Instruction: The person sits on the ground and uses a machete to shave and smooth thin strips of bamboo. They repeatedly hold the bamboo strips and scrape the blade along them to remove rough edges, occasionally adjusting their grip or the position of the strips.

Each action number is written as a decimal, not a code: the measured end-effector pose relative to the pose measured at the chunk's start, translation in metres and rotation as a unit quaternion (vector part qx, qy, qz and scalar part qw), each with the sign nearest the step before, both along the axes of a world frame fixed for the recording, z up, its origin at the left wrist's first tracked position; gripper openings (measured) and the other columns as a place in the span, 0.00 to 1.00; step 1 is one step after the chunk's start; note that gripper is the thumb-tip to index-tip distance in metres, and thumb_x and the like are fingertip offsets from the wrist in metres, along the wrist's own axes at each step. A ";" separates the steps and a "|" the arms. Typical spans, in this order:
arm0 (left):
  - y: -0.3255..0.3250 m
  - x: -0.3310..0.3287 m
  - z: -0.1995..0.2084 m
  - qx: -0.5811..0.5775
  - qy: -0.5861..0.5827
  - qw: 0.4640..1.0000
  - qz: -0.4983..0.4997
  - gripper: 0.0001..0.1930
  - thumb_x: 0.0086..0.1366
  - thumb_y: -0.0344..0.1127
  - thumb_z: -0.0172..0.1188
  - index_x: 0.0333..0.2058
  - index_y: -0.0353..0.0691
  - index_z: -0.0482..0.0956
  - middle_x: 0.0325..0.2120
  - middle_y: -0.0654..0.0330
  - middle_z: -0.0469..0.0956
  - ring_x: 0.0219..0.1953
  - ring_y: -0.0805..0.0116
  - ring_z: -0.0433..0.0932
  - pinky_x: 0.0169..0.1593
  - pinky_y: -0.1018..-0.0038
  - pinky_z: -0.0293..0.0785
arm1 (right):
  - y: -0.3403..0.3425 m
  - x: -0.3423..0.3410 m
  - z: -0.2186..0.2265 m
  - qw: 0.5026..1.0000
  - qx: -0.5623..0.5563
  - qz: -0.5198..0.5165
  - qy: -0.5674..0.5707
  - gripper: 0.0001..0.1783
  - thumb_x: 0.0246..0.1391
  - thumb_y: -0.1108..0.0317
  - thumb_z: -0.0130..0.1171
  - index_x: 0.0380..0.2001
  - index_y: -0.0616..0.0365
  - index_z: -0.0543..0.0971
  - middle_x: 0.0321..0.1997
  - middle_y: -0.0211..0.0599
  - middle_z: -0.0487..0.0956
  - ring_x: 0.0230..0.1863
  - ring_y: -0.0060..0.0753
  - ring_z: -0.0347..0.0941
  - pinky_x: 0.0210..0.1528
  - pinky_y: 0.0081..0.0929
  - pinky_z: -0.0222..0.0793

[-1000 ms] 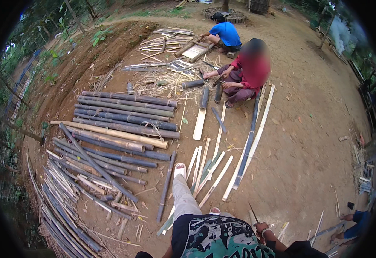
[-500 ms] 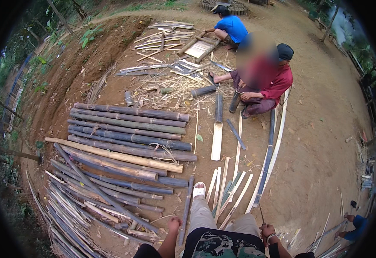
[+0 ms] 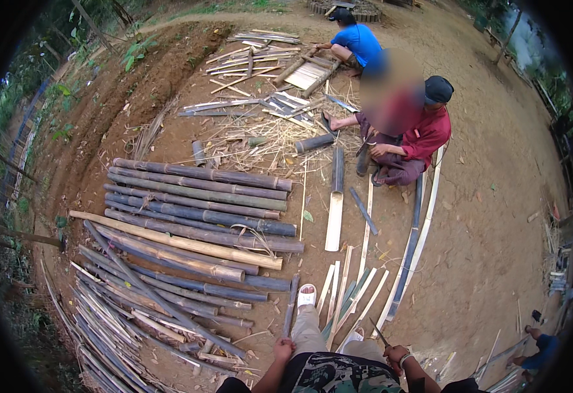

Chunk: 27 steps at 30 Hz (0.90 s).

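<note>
My right hand grips a long-bladed knife, its dark blade slanting up and forward to the left, above a white-shod foot. Beside my left thigh, my left hand hangs loosely curled, and I see nothing in it. It overlaps the near end of a dark bamboo pole on the ground; whether it touches the pole I cannot tell. In front of my feet lie several pale split bamboo strips, fanned out on the dirt.
Bamboo poles lie in rows at left, with thin strips nearer. A person in red sits ahead among shavings; another in blue crouches beyond by a frame. Long strips curve along the right.
My left hand has moved right, in front of the dark pole. My right hand has shifted slightly left, and the knife now tilts further left. The view has shifted a little.
</note>
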<state>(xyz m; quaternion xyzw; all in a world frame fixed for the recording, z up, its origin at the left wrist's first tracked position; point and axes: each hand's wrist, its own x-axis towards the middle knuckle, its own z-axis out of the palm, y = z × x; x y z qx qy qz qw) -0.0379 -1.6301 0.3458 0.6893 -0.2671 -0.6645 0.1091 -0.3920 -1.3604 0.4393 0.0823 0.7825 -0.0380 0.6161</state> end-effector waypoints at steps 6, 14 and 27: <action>-0.005 0.087 -0.022 0.098 -0.037 0.993 0.056 0.03 0.63 0.27 0.54 0.32 0.34 0.74 0.21 0.54 0.77 0.22 0.63 0.78 0.25 0.69 0.78 | -0.056 -0.009 0.017 0.986 -0.012 0.155 0.052 0.22 0.52 0.52 0.52 0.29 0.62 0.82 0.26 0.44 0.82 0.27 0.41 0.80 0.38 0.35 0.76; -0.061 0.103 0.012 0.046 -0.022 0.998 0.033 0.04 0.65 0.29 0.52 0.33 0.36 0.72 0.22 0.55 0.77 0.21 0.65 0.77 0.26 0.70 0.78 | -0.281 -0.035 0.006 0.963 -0.169 0.175 0.113 0.18 0.56 0.56 0.50 0.31 0.61 0.79 0.23 0.45 0.80 0.22 0.38 0.77 0.26 0.34 0.73; -0.092 0.083 0.021 -0.026 -0.023 0.999 -0.030 0.05 0.64 0.31 0.53 0.35 0.37 0.74 0.27 0.56 0.79 0.27 0.68 0.77 0.32 0.71 0.73 | -0.420 -0.050 0.106 0.940 -0.299 -0.097 0.130 0.08 0.50 0.65 0.62 0.27 0.57 0.75 0.16 0.28 0.70 0.14 0.25 0.66 0.15 0.28 0.63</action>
